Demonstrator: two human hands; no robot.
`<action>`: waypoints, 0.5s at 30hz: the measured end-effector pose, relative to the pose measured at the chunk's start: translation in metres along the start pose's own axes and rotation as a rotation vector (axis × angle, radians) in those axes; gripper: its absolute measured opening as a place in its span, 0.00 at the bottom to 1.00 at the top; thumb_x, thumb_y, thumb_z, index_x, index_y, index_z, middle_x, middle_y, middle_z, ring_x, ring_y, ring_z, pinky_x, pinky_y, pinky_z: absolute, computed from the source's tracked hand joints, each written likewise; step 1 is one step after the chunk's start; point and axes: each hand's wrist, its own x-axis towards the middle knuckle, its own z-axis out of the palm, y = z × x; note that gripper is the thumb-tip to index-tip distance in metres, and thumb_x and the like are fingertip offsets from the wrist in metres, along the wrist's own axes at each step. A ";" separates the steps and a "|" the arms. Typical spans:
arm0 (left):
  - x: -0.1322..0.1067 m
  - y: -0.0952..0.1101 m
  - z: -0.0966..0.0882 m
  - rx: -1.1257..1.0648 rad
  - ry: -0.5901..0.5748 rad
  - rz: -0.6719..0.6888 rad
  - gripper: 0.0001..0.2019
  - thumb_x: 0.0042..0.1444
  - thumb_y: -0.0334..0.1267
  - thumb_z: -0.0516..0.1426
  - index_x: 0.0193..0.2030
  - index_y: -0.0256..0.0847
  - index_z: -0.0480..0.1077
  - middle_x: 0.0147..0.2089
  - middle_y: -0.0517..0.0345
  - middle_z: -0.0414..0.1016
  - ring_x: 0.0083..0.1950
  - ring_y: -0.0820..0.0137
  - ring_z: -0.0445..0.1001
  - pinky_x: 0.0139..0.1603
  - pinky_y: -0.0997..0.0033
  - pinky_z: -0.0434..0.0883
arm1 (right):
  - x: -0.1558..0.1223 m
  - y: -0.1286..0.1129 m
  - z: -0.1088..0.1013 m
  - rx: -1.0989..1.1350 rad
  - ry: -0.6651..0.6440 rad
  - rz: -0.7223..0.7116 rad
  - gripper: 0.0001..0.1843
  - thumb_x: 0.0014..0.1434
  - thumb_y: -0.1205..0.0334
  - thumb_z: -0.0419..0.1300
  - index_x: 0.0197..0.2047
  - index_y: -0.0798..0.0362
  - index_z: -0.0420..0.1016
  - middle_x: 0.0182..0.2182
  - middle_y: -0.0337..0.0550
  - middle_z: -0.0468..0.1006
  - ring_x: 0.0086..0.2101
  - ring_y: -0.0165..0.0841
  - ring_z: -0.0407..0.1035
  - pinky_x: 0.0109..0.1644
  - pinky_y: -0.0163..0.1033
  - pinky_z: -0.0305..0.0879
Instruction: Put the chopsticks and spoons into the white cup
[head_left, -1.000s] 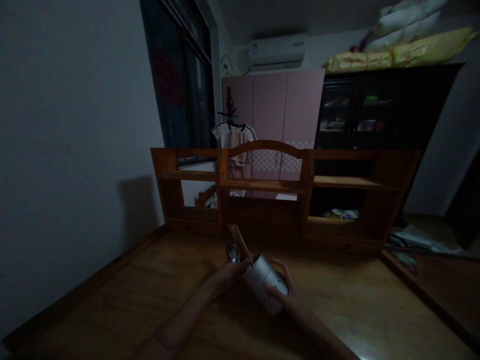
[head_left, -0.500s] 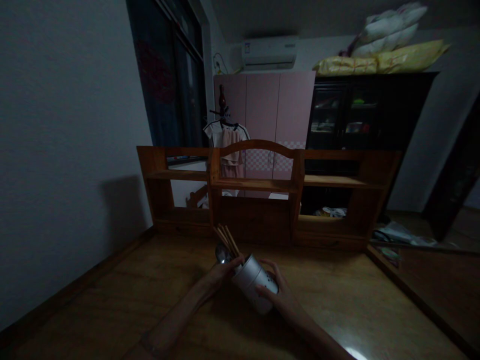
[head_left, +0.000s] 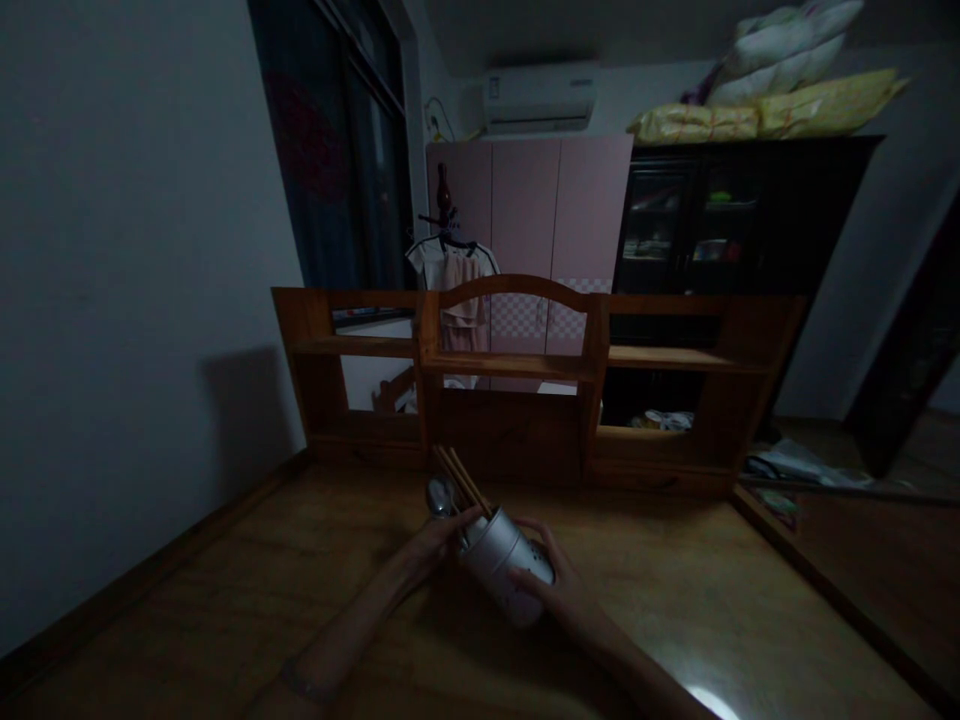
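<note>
A silver metal utensil holder is tilted to the left above the wooden desk. Wooden chopsticks and a metal spoon stick out of its mouth. My right hand is wrapped round the holder's lower body. My left hand has its fingers at the holder's rim, by the base of the chopsticks and spoon; whether it grips them I cannot make out in the dim light.
A wooden shelf unit stands along the desk's back edge. A grey wall runs along the left. Behind are a pink wardrobe, a dark cabinet with bedding on top, and hanging clothes.
The view shifted slightly rightward and the hands with the holder stayed near the middle. The left fingers stay at the rim; the holder's tilt is much the same.
</note>
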 end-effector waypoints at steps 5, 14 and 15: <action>-0.005 0.001 -0.006 0.019 -0.230 -0.022 0.17 0.42 0.38 0.69 0.40 0.33 0.78 0.40 0.47 0.80 0.42 0.60 0.76 0.48 0.64 0.69 | -0.002 -0.003 -0.001 0.001 -0.007 -0.001 0.35 0.53 0.49 0.65 0.60 0.47 0.56 0.47 0.47 0.75 0.44 0.42 0.71 0.46 0.45 0.67; -0.002 -0.003 -0.012 0.071 -0.179 -0.069 0.17 0.44 0.40 0.67 0.40 0.33 0.78 0.40 0.47 0.80 0.42 0.61 0.76 0.46 0.65 0.69 | 0.000 0.001 -0.001 0.043 -0.007 0.000 0.35 0.53 0.50 0.65 0.60 0.47 0.56 0.46 0.46 0.75 0.43 0.42 0.72 0.45 0.45 0.67; -0.002 -0.003 -0.013 0.068 -0.167 -0.075 0.17 0.45 0.41 0.67 0.40 0.33 0.77 0.40 0.47 0.80 0.41 0.61 0.76 0.46 0.66 0.70 | 0.000 0.002 -0.001 0.038 -0.003 0.008 0.35 0.53 0.50 0.65 0.59 0.46 0.57 0.46 0.46 0.75 0.43 0.42 0.72 0.45 0.45 0.67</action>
